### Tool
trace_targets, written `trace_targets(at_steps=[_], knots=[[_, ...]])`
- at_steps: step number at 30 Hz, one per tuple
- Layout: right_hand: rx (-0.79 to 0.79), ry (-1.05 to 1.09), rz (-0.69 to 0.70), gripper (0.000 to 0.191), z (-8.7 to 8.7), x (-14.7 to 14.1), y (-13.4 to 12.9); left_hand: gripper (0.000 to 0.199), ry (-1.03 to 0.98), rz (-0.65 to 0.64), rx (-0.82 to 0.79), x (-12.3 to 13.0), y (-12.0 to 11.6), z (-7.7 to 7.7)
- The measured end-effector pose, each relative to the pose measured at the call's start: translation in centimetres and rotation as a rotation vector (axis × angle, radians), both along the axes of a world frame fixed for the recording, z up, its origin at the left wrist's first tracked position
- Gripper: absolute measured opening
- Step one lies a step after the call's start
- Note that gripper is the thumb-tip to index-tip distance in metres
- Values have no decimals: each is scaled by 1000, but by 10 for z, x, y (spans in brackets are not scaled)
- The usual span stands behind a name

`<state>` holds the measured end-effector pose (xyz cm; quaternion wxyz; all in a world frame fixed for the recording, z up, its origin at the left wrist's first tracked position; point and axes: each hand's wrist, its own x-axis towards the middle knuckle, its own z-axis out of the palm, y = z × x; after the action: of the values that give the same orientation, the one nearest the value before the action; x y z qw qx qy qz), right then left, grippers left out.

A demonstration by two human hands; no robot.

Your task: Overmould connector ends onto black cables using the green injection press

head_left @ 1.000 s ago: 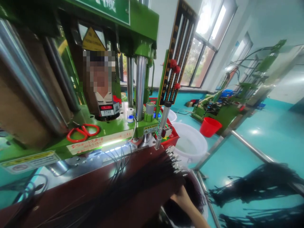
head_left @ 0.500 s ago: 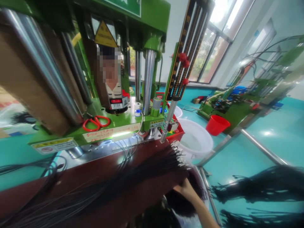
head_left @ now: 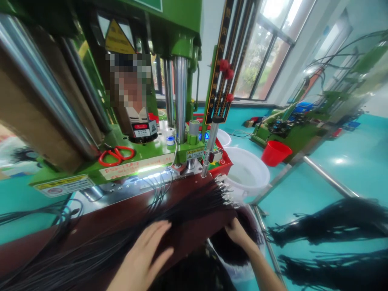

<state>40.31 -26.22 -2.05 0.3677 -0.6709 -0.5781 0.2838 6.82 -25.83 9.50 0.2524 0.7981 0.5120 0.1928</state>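
Sprawling black cable bundle, metal-tipped ends fanned out

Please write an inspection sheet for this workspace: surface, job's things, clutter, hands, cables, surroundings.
Surface: dark red-brown bench top in front of the green press machine.
Job's things: bundle of thin black wires with metal plug ends lying across the bench.
Clutter: red-handled scissors on the machine's green ledge.
Hands: left hand open, flat on the wires; right hand at the bundle's edge, grip unclear.
Cables: more black wire bundles on a steel rail.
Surroundings: white plastic tub, red bucket, teal floor, windows.
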Motion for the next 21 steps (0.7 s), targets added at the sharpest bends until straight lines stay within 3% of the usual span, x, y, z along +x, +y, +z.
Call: trace_targets(at_steps=[3, 6, 9, 15, 18, 21], knots=[[40, -51, 73, 58, 7, 4, -4, 44, 194, -69, 225, 44, 48, 2], [58, -78, 119, 75, 11, 12, -12, 40, 421, -103, 243, 64, 71, 4], [21, -56, 111, 81, 11, 22, -23, 31, 507, -177, 163, 65, 83, 3], [-43, -5, 73, 78, 17, 31, -35, 31, 291, -314, 68, 47, 106, 9], [-55, -57, 89, 76, 30, 29, -33, 33, 273, -292, 140, 43, 107, 18], [-70, -131, 126, 75, 48, 26, -30, 33, 402, -221, 290, 44, 98, 23]])
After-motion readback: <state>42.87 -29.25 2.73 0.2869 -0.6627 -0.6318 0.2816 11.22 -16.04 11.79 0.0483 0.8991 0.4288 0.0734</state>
